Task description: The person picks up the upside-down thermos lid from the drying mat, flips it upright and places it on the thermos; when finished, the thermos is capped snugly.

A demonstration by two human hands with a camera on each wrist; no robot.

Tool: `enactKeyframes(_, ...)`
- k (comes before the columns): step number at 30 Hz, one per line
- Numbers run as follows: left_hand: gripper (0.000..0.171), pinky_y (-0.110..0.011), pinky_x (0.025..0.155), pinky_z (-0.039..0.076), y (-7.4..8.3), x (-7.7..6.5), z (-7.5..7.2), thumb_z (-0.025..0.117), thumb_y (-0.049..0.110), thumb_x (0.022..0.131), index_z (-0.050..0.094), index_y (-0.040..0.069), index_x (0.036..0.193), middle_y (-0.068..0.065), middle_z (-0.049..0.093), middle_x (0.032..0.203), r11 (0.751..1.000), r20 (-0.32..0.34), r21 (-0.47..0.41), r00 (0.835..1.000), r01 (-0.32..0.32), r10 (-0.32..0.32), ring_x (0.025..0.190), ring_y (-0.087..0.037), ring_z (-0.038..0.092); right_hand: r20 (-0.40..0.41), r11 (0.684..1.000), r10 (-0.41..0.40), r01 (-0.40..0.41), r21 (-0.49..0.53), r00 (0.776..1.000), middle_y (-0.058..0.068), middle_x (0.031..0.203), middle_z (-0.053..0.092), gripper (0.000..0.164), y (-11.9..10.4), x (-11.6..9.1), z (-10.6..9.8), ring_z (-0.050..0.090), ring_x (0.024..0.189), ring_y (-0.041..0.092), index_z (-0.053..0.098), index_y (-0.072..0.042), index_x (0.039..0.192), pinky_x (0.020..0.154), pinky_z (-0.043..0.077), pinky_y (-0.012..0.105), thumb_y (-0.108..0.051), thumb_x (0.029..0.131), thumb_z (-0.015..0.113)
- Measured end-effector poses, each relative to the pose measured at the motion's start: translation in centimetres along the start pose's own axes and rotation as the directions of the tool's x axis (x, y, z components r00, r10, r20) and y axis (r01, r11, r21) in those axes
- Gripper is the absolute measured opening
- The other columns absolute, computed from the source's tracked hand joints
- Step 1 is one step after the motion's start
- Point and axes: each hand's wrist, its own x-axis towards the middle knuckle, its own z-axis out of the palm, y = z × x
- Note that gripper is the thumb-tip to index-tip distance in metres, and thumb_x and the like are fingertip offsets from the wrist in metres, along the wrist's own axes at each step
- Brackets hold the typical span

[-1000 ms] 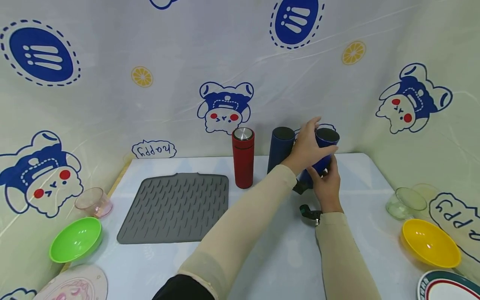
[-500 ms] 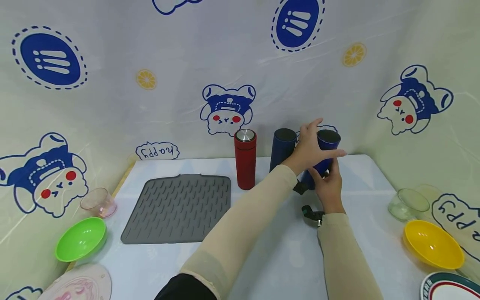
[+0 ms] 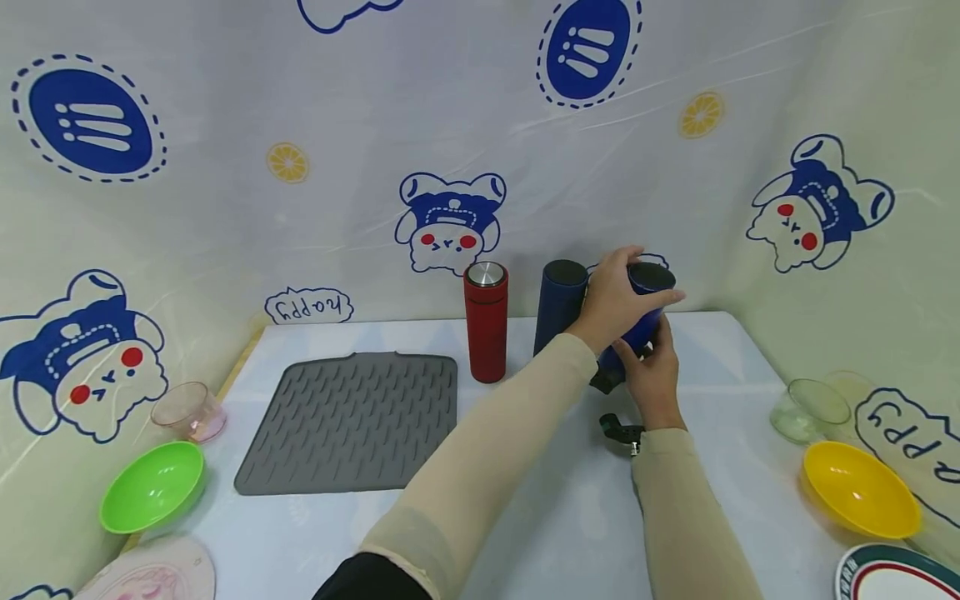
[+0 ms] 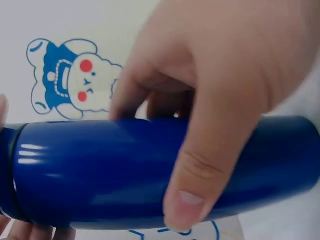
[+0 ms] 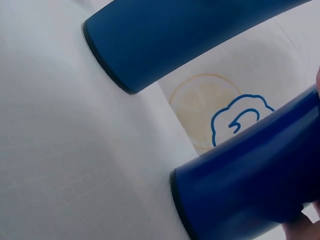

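Note:
A bright blue thermos (image 3: pixel 637 335) leans slightly at the right back of the table. My left hand (image 3: pixel 615 302) holds its dark-topped upper end, thumb across the front and the other fingers behind. Lower down, my right hand (image 3: pixel 654 375) grips the body. In the left wrist view the right thumb (image 4: pixel 192 195) lies over the blue wall, and a few left fingertips (image 4: pixel 35 231) show at the cap end. The base of the blue thermos (image 5: pixel 250 190) is close over the table in the right wrist view. A darker blue thermos (image 3: pixel 559 307) stands just left of my hands.
A red thermos (image 3: pixel 487 333) stands beside a grey ridged mat (image 3: pixel 352 425). Along the left edge are a pink glass (image 3: pixel 189 412), a green bowl (image 3: pixel 153 487) and a pink plate (image 3: pixel 153 571). A green glass (image 3: pixel 810 412), yellow bowl (image 3: pixel 861 490) and rimmed plate (image 3: pixel 900 575) lie right.
The head view shifts slightly. My left thumb moves a little across the front of the blue thermos near its top; the right hand keeps its grip in nearly the same place.

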Motion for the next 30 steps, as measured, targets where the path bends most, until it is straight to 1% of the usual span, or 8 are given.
enactKeyframes(3, 0.079, -0.016, 0.084, 0.043, 0.3, 0.1, -0.3, 0.078, 0.047, 0.071, 0.043, 0.021, 0.137, 0.009, 0.051, 0.127, 1.0, 0.003, 0.017, 1.0, 0.0, 0.0, 0.11, -0.001, 0.045, 0.004, 1.0, 0.011, -0.011, -0.006, 1.0, -0.007, 0.145, 0.034, 0.078, 0.0, 0.0, 0.1, 0.038, 0.128, 0.015, 0.016, -0.042, 0.146, 0.1, 0.035, 0.04, -0.036, 0.087, 0.067)
enactKeyframes(8, 0.087, -0.019, 0.088, 0.042, 0.2, 0.6, -0.8, 0.078, 0.04, 0.075, 0.029, 0.025, 0.145, 0.015, 0.049, 0.131, 1.0, 0.121, -0.028, 0.993, 0.001, 0.003, 0.116, -0.003, 0.045, -0.015, 1.0, 0.011, -0.011, -0.028, 1.0, -0.005, 0.145, 0.035, 0.08, -0.2, 0.2, -0.3, 0.039, 0.127, 0.02, 0.018, -0.039, 0.146, 0.101, 0.033, 0.045, -0.042, 0.084, 0.068)
enactKeyframes(11, 0.09, -0.022, 0.09, 0.042, 0.3, 0.8, -0.6, 0.075, 0.041, 0.078, 0.022, 0.025, 0.148, 0.013, 0.046, 0.133, 1.0, 0.145, 0.005, 0.989, -0.001, 0.0, 0.118, -0.004, 0.043, -0.01, 0.999, 0.012, -0.012, -0.037, 1.0, -0.005, 0.145, 0.035, 0.079, 0.0, 0.3, -0.4, 0.039, 0.128, 0.018, 0.019, -0.04, 0.146, 0.101, 0.033, 0.044, -0.042, 0.083, 0.068)
enactKeyframes(15, 0.093, -0.022, 0.09, 0.04, 0.7, 0.5, 0.2, 0.073, 0.056, 0.072, 0.027, 0.022, 0.145, 0.009, 0.041, 0.133, 0.993, 0.071, 0.119, 0.997, 0.016, -0.025, 0.117, -0.005, 0.039, 0.005, 1.0, 0.016, -0.016, -0.019, 1.0, -0.007, 0.145, 0.035, 0.078, 0.4, 0.1, -0.4, 0.037, 0.128, 0.015, 0.018, -0.043, 0.145, 0.1, 0.035, 0.041, -0.037, 0.086, 0.067)
enactKeyframes(20, 0.082, -0.015, 0.082, 0.044, 0.5, 0.1, 0.3, 0.077, 0.055, 0.068, 0.046, 0.016, 0.133, 0.009, 0.049, 0.122, 0.997, -0.063, 0.065, 0.997, 0.041, -0.037, 0.105, -0.001, 0.047, 0.025, 0.998, 0.052, -0.051, -0.027, 0.998, -0.008, 0.147, 0.03, 0.078, 0.1, 0.0, -0.1, 0.034, 0.131, 0.016, 0.016, -0.044, 0.145, 0.102, 0.033, 0.042, -0.042, 0.086, 0.065)
enactKeyframes(23, 0.077, -0.015, 0.082, 0.044, 0.3, 0.0, 0.0, 0.079, 0.047, 0.071, 0.047, 0.017, 0.133, 0.009, 0.054, 0.123, 1.0, -0.06, -0.01, 0.998, 0.013, -0.013, 0.106, -0.001, 0.049, 0.015, 0.998, 0.049, -0.048, -0.043, 0.999, -0.007, 0.147, 0.032, 0.077, -0.1, 0.1, -0.1, 0.036, 0.129, 0.018, 0.016, -0.043, 0.146, 0.101, 0.033, 0.043, -0.044, 0.085, 0.064)
enactKeyframes(26, 0.077, -0.015, 0.085, 0.042, 0.0, -0.1, -0.1, 0.077, 0.043, 0.075, 0.041, 0.02, 0.139, 0.012, 0.052, 0.127, 0.999, -0.031, -0.029, 0.999, -0.014, 0.013, 0.112, -0.002, 0.047, 0.003, 0.999, 0.018, -0.018, -0.037, 1.0, -0.006, 0.144, 0.036, 0.076, -0.1, 0.2, 0.0, 0.04, 0.126, 0.019, 0.018, -0.043, 0.145, 0.099, 0.036, 0.043, -0.042, 0.085, 0.065)
enactKeyframes(30, 0.085, -0.016, 0.084, 0.043, -0.1, -0.3, 0.2, 0.075, 0.047, 0.075, 0.034, 0.02, 0.144, 0.01, 0.045, 0.131, 1.0, -0.006, 0.016, 1.0, -0.02, 0.021, 0.113, -0.005, 0.044, 0.008, 1.0, -0.017, 0.017, -0.016, 1.0, -0.005, 0.142, 0.039, 0.075, 0.2, 0.1, 0.0, 0.043, 0.124, 0.019, 0.019, -0.044, 0.145, 0.096, 0.04, 0.043, -0.036, 0.087, 0.066)
